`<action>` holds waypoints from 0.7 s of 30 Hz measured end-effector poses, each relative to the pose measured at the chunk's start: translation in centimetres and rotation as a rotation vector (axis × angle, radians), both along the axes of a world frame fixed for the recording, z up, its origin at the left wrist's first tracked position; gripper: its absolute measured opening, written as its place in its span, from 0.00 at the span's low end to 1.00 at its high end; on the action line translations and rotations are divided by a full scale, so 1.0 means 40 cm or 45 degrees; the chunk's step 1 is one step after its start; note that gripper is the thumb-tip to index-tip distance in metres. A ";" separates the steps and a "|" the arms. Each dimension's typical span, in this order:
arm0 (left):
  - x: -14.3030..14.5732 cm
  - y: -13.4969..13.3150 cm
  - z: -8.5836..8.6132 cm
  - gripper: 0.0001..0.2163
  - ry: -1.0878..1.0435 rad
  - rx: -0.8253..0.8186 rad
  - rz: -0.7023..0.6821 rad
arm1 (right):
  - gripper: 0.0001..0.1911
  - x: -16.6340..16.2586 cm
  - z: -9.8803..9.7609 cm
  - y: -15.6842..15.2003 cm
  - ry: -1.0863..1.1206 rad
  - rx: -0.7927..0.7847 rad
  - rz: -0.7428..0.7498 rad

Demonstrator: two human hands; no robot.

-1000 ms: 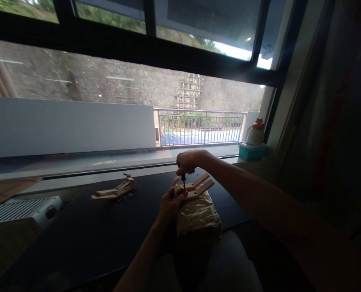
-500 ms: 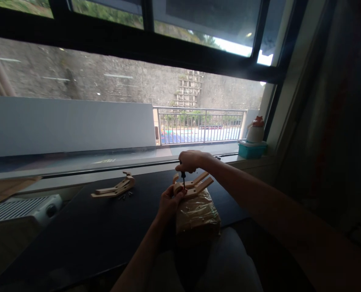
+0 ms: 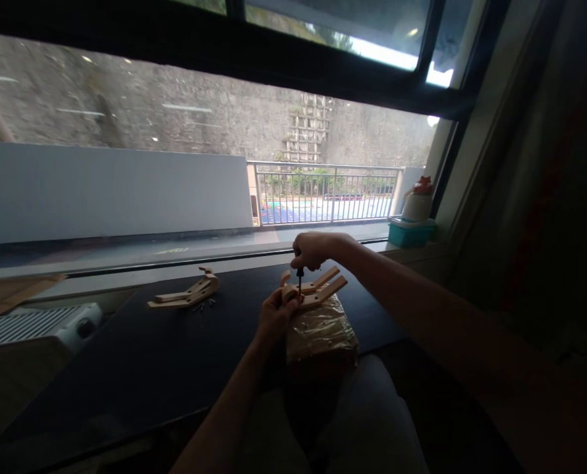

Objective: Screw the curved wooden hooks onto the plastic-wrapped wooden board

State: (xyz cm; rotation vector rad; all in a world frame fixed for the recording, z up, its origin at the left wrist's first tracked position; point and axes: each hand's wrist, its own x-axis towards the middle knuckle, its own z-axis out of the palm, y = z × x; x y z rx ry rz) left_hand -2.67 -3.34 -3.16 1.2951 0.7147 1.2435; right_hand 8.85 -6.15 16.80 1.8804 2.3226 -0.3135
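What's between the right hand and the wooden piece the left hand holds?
The screwdriver; the head view shows its shaft pointing down from the right hand toward the wooden piece.

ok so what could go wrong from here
The screwdriver in the right hand stands close to the fingers of the left hand, so a slip might jab them. The wooden piece under it seems to sit on a shiny wrapped box and could slide. The loose screws on the dark table might roll off if it is bumped.
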 end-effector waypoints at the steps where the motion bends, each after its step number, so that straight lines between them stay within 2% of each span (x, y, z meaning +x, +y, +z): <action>1: 0.000 0.001 -0.001 0.15 -0.005 0.003 0.000 | 0.17 0.004 -0.004 -0.002 -0.007 0.019 -0.006; 5: -0.001 0.004 -0.002 0.16 -0.016 0.023 0.007 | 0.19 0.003 0.006 -0.006 -0.037 0.014 -0.004; 11: -0.001 0.006 -0.004 0.15 0.007 0.018 0.012 | 0.14 -0.032 0.044 0.001 -0.075 -0.045 0.078; 15: 0.001 0.002 -0.001 0.15 0.015 -0.009 0.019 | 0.13 -0.044 0.030 0.007 -0.160 0.048 0.097; 21: 0.000 -0.011 0.015 0.14 0.010 0.013 0.023 | 0.15 -0.039 -0.003 0.000 -0.147 0.148 0.064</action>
